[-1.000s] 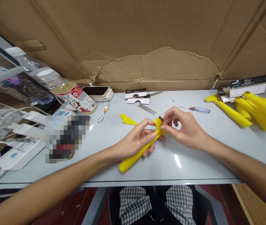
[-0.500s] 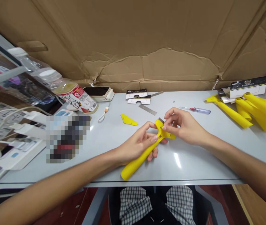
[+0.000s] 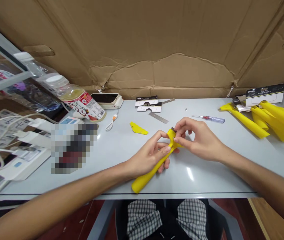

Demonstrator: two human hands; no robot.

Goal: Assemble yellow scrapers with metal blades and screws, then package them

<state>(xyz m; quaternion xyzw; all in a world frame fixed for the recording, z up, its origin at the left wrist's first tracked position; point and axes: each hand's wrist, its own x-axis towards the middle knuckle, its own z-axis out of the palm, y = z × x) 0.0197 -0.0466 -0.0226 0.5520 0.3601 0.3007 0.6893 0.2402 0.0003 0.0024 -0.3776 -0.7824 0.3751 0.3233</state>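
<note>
Both hands (image 3: pixel 152 155) (image 3: pixel 198 138) grip yellow scraper (image 3: pixel 154 166); bottle label (image 3: pixel 88 106) unreadable.

Head camera looks forward and down (close range) over the table (image 3: pixel 111 160).

— What do the hands hold?
— The left hand (image 3: pixel 150 156) wraps the long yellow plastic scraper handle (image 3: pixel 149 173) above the pale grey bench (image 3: pixel 207 176); the right hand (image 3: pixel 199 140) pinches its head.
— Anything nearby?
— A small yellow plastic wedge (image 3: pixel 138 128) and a clear-handled screwdriver (image 3: pixel 210 118).
</note>
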